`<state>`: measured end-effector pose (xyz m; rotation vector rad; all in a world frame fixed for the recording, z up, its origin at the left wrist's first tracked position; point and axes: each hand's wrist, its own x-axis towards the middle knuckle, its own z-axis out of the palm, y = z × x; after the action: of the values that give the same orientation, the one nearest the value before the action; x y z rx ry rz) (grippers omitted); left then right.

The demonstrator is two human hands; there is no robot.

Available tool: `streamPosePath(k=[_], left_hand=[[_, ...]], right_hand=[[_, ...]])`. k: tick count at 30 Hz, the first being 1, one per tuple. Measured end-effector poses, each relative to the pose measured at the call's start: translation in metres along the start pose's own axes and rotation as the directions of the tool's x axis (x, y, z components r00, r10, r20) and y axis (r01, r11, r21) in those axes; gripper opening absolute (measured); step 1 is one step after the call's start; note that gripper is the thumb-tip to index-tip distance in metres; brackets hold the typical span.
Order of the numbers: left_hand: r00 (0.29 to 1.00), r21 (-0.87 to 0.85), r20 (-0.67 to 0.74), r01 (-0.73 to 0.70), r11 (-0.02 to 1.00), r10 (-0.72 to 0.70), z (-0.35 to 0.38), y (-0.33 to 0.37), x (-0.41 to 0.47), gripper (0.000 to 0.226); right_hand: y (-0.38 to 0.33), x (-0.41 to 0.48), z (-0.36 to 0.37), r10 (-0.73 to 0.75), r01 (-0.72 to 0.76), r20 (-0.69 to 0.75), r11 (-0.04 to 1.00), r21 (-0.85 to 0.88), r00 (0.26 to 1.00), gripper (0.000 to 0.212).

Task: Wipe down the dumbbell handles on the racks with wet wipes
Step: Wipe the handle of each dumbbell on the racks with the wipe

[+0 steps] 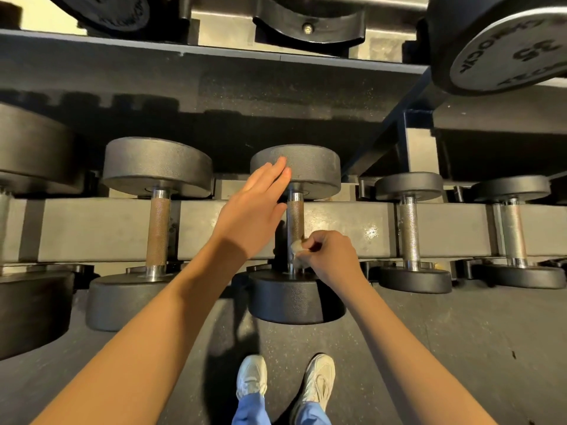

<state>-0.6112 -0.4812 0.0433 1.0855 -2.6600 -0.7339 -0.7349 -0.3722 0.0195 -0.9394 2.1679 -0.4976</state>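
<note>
A dark rack [107,228] spans the view above a speckled floor [460,348], its lower row holding dumbbells laid with their handles pointing away from the person. A big dumbbell marked 35 [506,47] sits on the upper shelf at the right. The middle dumbbell [291,299] lies across the rack beam between a neighbour with a rusty handle [158,228] and a smaller one [409,231]. The left hand [254,210] is flat, fingers straight and together, its tips over the dumbbell's far head. The right hand [331,256] is curled, pinching a small crumpled wipe [297,248] against the near end of the metal handle [295,216]. Two pale shoes [251,375] stand below.
</note>
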Motion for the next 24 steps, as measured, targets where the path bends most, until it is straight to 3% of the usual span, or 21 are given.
streamPosePath(k=[4, 7, 11, 14, 18, 21, 24], left_hand=[[0.999, 0.012, 0.031, 0.009, 1.0, -0.009, -0.002, -0.003, -0.003, 0.06], [0.998, 0.066, 0.053, 0.021, 0.998, -0.024, -0.009, -0.008, -0.014, 0.057], [0.997, 0.072, -0.041, 0.065, 0.995, -0.062, -0.017, -0.034, -0.064, 0.046], [0.985, 0.12, -0.086, 0.158, 0.98, -0.149, -0.019, -0.068, -0.107, 0.043], [0.946, 0.029, -0.182, 0.278, 0.96, -0.268, -0.034, -0.096, -0.123, 0.038], [0.902, -0.037, -0.188, 0.388, 0.921, -0.388, -0.043, -0.115, -0.124, 0.04], [0.811, -0.298, -0.208, 0.479, 0.825, -0.546, -0.038, -0.124, -0.133, 0.039]], right_hand=[[0.003, -0.007, -0.002, 0.01, -0.011, 0.036, 1.0, 0.014, 0.999, 0.02], [0.001, -0.01, -0.003, -0.019, 0.019, 0.002, 0.999, 0.036, 1.0, 0.012], [-0.016, -0.02, 0.002, -0.155, 0.173, -0.136, 0.976, 0.133, 0.978, 0.002], [-0.031, -0.027, 0.016, -0.303, 0.313, -0.115, 0.946, 0.081, 0.946, 0.007], [-0.047, -0.033, 0.041, -0.423, 0.424, -0.043, 0.904, 0.041, 0.905, 0.014], [-0.058, -0.037, 0.059, -0.417, 0.419, -0.039, 0.905, 0.079, 0.908, 0.018], [-0.07, -0.04, 0.076, -0.4, 0.399, -0.023, 0.907, 0.135, 0.916, 0.02]])
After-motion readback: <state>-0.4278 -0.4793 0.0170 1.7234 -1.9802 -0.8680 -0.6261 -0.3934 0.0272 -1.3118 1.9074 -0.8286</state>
